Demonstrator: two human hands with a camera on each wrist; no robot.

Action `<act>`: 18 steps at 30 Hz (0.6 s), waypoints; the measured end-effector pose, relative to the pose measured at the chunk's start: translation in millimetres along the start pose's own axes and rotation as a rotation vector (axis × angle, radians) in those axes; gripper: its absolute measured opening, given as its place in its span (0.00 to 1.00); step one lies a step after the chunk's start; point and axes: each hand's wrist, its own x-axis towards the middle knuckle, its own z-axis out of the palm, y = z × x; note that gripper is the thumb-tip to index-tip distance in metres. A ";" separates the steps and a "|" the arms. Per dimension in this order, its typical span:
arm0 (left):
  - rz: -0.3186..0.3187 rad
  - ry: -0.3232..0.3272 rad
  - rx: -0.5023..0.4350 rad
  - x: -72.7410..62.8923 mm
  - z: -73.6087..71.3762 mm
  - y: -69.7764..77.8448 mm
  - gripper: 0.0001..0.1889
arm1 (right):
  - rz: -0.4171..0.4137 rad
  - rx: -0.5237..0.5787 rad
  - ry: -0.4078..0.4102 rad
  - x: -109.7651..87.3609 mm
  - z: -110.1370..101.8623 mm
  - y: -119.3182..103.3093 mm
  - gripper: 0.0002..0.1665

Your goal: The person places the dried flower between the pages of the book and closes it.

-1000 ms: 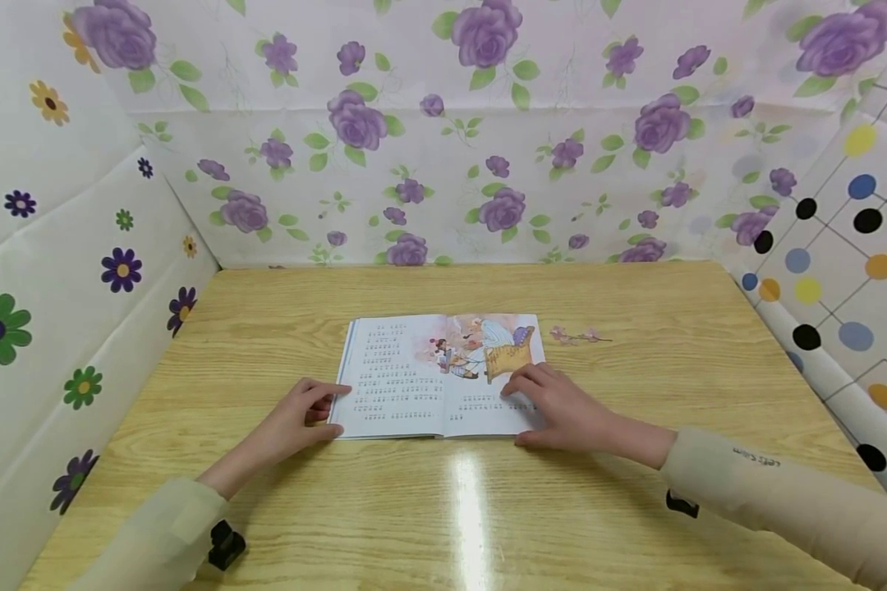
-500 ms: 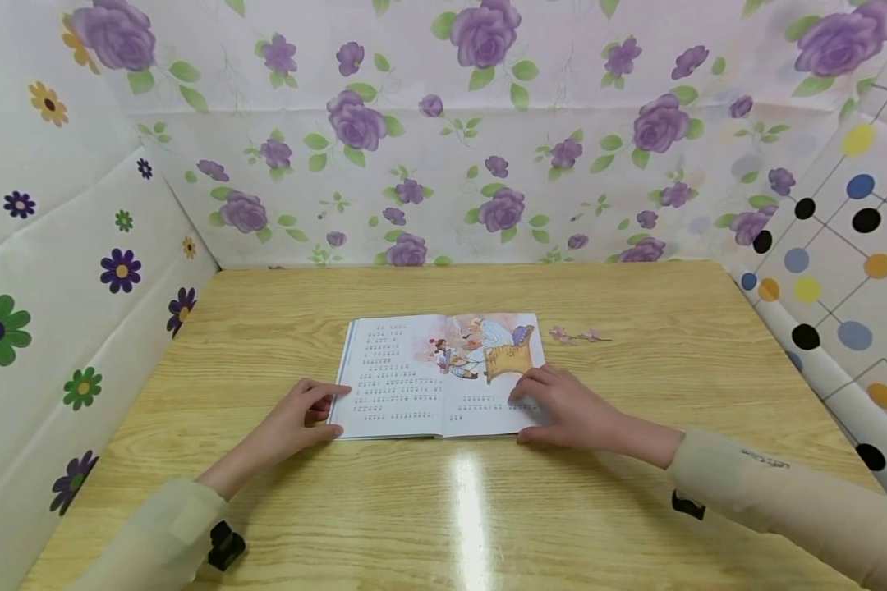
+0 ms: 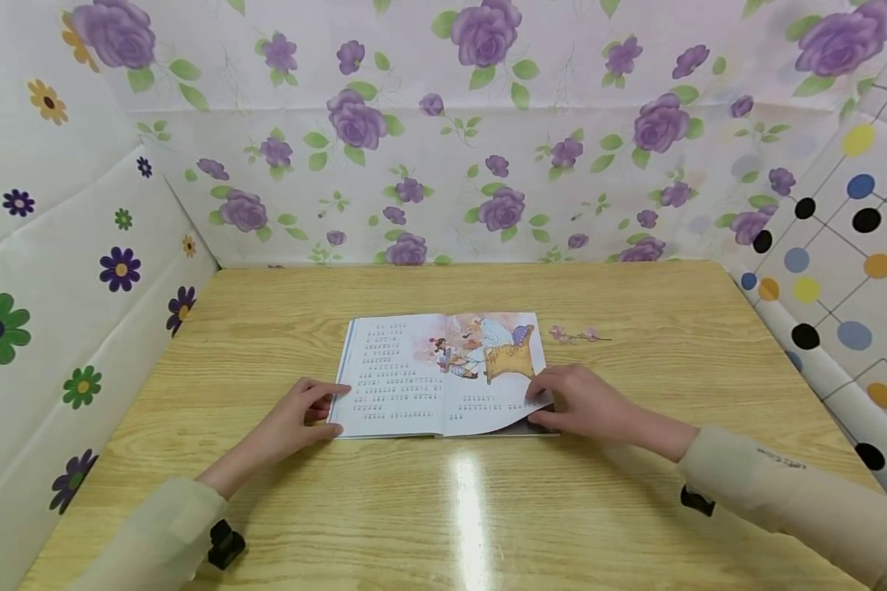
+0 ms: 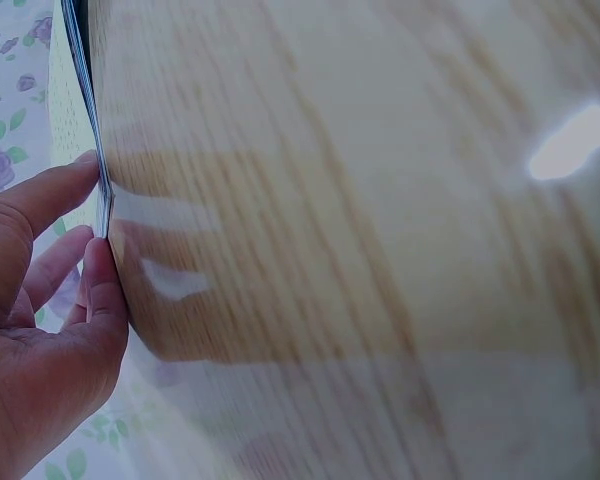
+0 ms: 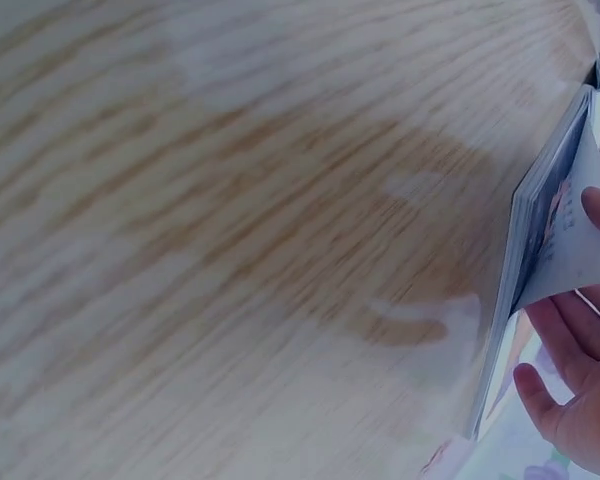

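Observation:
A picture book [image 3: 399,361] lies spread open on the wooden table, text on the left page and a coloured drawing across the top of the right page. At its left edge, my left hand [image 3: 296,419] rests the index fingertip and thumb near the lower corner; the left wrist view shows both at the book's edge [image 4: 102,190]. My right hand [image 3: 587,402] pinches the lower right corner of the right page [image 3: 498,414], index finger on top and thumb beneath. That corner curls up, baring a dark page [image 3: 528,427] below. The lifted page [image 5: 575,240] also shows in the right wrist view.
A small pink blossom sprig [image 3: 580,335] lies right of the book. Flowered and dotted cloths [image 3: 429,189] surround the wooden table [image 3: 369,509] at the back and sides. Black devices [image 3: 225,544] sit under both sleeves.
My right hand has slid slightly right along the right page, and its lower corner, flat before, is now peeled up between thumb and finger. My left hand stays put.

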 end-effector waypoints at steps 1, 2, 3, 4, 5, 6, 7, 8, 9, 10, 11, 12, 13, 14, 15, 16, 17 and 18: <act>0.001 0.001 -0.001 -0.1 0.1 0.3 0.28 | -0.002 -0.002 0.002 0.0 -0.2 1.4 0.11; 0.001 0.005 -0.002 -0.2 0.2 0.7 0.28 | -0.005 -0.002 0.006 0.1 -0.3 2.8 0.11; 0.004 0.004 -0.001 -0.3 0.1 0.7 0.28 | -0.010 -0.002 0.010 0.2 -0.2 4.4 0.11; 0.008 0.005 -0.002 -0.5 -0.1 1.0 0.28 | -0.014 0.001 0.015 0.4 -0.2 5.8 0.11; 0.011 0.006 -0.001 -0.7 -0.4 1.4 0.28 | -0.020 0.003 0.020 0.6 -0.2 7.1 0.11; 0.008 0.007 -0.002 -0.9 -0.7 1.9 0.27 | -0.025 0.007 0.023 0.7 -0.4 8.3 0.11; 0.011 0.007 -0.002 -1.0 -1.0 2.1 0.27 | -0.028 0.012 0.025 0.8 -0.7 9.2 0.11; 0.013 0.007 -0.003 -1.1 -1.4 2.4 0.27 | -0.032 0.014 0.027 1.0 -0.8 10.5 0.11; 0.017 0.004 -0.004 -1.1 -1.7 2.7 0.27 | -0.034 0.018 0.026 1.1 -0.9 11.8 0.11; 0.015 0.004 -0.005 -1.2 -1.9 3.1 0.27 | -0.033 0.025 0.024 1.2 -1.4 12.9 0.11; 0.014 0.003 -0.006 -1.3 -2.2 3.5 0.27 | -0.030 0.028 0.021 1.5 -1.7 14.2 0.11; 0.015 0.002 -0.008 -1.4 -2.2 4.1 0.27 | -0.022 0.032 0.016 1.9 -2.1 15.6 0.11; 0.015 0.001 -0.009 -1.4 -2.2 4.2 0.27 | -0.015 0.039 0.010 2.4 -2.5 17.2 0.11; 0.015 0.001 -0.009 -1.5 -2.3 4.5 0.27 | -0.006 0.046 0.001 2.9 -3.0 18.8 0.11; 0.013 0.000 -0.009 -1.6 -2.4 4.6 0.27 | 0.004 0.056 -0.010 3.6 -3.9 20.0 0.12; 0.011 0.000 -0.008 -1.5 -2.4 4.6 0.27 | 0.011 0.060 -0.018 4.4 -4.9 21.2 0.12; 0.010 0.000 -0.008 -1.4 -2.5 4.5 0.27 | 0.016 0.063 -0.027 5.4 -5.8 22.5 0.13; 0.010 0.000 -0.009 -1.3 -2.5 4.4 0.27 | 0.019 0.066 -0.035 6.5 -6.9 24.0 0.13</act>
